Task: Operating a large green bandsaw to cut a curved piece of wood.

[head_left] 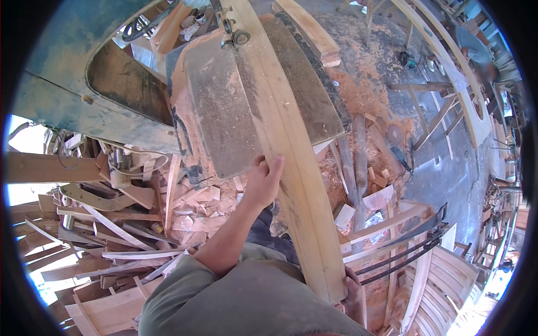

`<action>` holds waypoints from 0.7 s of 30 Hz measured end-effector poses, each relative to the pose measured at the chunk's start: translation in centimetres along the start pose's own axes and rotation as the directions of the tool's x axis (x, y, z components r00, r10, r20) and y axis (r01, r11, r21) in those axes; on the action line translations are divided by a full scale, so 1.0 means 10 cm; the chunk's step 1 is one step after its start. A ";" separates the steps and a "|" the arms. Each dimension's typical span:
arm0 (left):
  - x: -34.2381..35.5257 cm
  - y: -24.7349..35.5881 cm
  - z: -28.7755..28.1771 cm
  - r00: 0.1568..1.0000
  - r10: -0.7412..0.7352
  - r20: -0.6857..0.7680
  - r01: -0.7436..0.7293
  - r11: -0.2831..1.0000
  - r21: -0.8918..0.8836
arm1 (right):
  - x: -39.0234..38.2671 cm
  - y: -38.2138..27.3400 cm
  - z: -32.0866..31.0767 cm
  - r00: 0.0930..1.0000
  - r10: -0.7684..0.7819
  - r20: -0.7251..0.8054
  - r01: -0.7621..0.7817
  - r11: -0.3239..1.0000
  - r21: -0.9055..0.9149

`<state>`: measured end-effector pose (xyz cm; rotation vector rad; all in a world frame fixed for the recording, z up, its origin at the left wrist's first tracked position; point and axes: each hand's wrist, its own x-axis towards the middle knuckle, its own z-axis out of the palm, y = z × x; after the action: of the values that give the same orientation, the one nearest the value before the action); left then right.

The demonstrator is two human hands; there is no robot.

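A long pale wooden board (302,190) with a dark lengthwise line lies across the grey metal saw table (216,106). Its far part passes beside the blade guide with small rollers (238,38), and its near end reaches my body. My left hand (264,180) grips the board's left edge just off the table's near side, thumb on top. At the near end, my right hand (352,288) is wrapped round the right edge, partly hidden by the board. The blade itself cannot be made out.
The worn green machine body (61,84) stands at the upper left. Wood offcuts (112,224) pile up at left. Sawdust (364,92) and a thick beam (311,33) lie beyond the table. Curved wooden frames (471,106) stand at right, near a blurred person (487,73).
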<state>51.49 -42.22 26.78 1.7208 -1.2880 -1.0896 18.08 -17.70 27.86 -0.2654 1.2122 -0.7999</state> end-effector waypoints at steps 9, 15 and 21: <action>-0.16 -0.17 0.08 0.963 -0.217 0.156 0.245 0.952 -0.184 | -0.05 0.17 -0.17 0.999 -0.034 0.041 0.034 0.999 0.008; -0.36 -0.16 0.15 0.960 -0.206 0.188 0.245 0.945 -0.215 | -0.17 0.20 -0.26 0.999 -0.014 0.029 0.014 1.000 -0.001; -0.46 -0.17 0.20 0.962 -0.184 0.204 0.234 0.937 -0.259 | -0.22 0.23 -0.31 0.998 -0.025 0.056 0.023 0.999 0.031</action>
<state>49.57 -37.45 25.41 1.5983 -1.0073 -1.5026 15.93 -13.87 26.97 -0.2765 1.1449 -0.8254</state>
